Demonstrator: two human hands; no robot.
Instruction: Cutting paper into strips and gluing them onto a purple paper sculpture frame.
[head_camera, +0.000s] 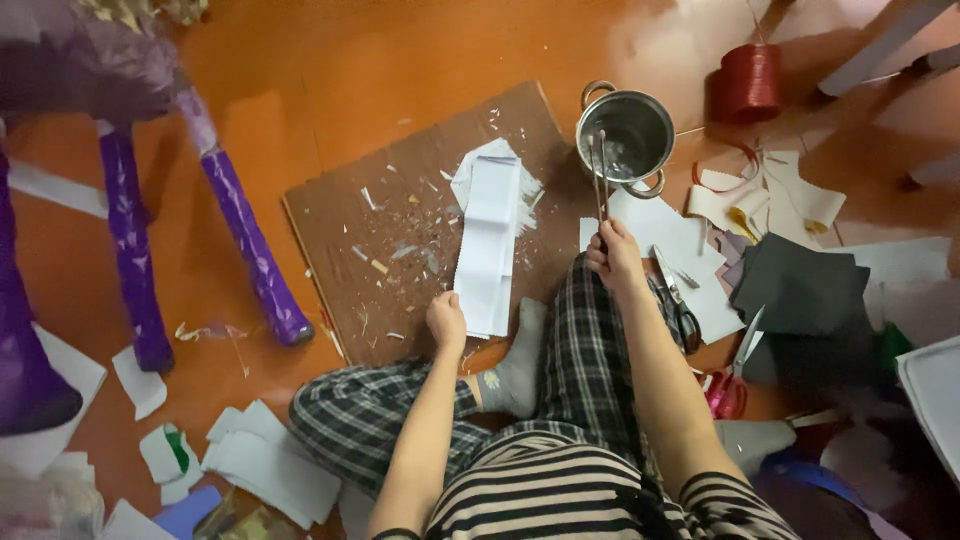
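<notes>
I sit on an orange floor in plaid trousers. My left hand (446, 322) presses the near end of a long white paper strip (489, 240) lying on a brown cardboard sheet (350, 220). My right hand (614, 252) grips a thin brush handle (600, 180) whose far end reaches into a small steel pot (626, 135) beyond the cardboard. The brush tip inside the pot is hard to make out.
Purple paper-covered legs (245, 235) of a large figure stand at left. Black scissors (678, 300) and pink-handled scissors (730, 380) lie right of my knee among white and dark paper sheets (800, 285). A red spool (746, 82) sits at the far right. Paper scraps litter the lower left.
</notes>
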